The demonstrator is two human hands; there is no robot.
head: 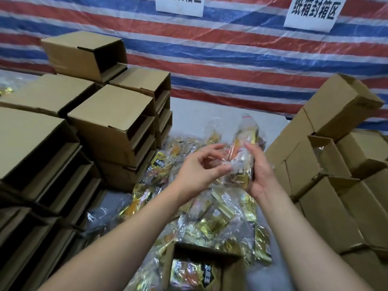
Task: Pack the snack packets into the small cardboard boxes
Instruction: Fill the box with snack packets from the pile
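Observation:
I hold a clear plastic bag of gold and orange snack packets upright above the pile. My right hand grips the bag's right side from below. My left hand pinches the bag's left edge between thumb and fingertips. Under my hands lies a heap of similar snack packets on the table. At the bottom centre stands a small open cardboard box with a gold and black packet inside it.
Stacks of empty small cardboard boxes fill the left side, openings facing right. More cardboard boxes are piled on the right. A red, white and blue striped tarp with two paper signs hangs behind.

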